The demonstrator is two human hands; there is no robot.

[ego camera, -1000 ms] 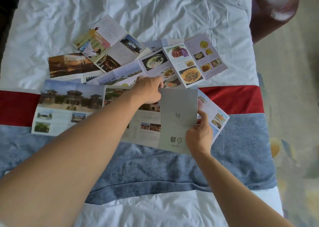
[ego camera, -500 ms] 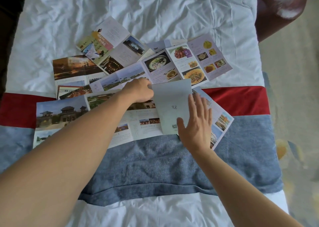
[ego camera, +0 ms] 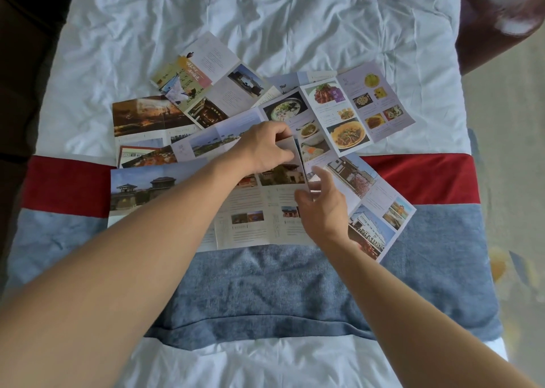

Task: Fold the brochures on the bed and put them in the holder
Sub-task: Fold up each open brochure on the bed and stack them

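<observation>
Several unfolded brochures lie fanned across the bed. The nearest is a wide temple brochure (ego camera: 253, 210) lying over the red and blue runner. Its right-hand flap (ego camera: 290, 151) stands nearly on edge, swung over toward the left. My left hand (ego camera: 262, 148) pinches the top of that flap. My right hand (ego camera: 321, 207) hovers at the flap's lower edge with relaxed, spread fingers and grips nothing. A food brochure (ego camera: 348, 113) lies behind, and another brochure (ego camera: 380, 210) pokes out from under my right hand. No holder is in view.
More brochures lie at the back left, one with white text pages (ego camera: 212, 71) and one with a dark photo (ego camera: 141, 116). The white duvet (ego camera: 265, 18) stretches beyond them. A dark red chair (ego camera: 486, 33) stands past the bed's right edge, with floor (ego camera: 516, 181) below it.
The grey back panel that lay flat on the right has swung up and over to the left, led by my left hand. My right hand left it and now hovers at its lower edge.
</observation>
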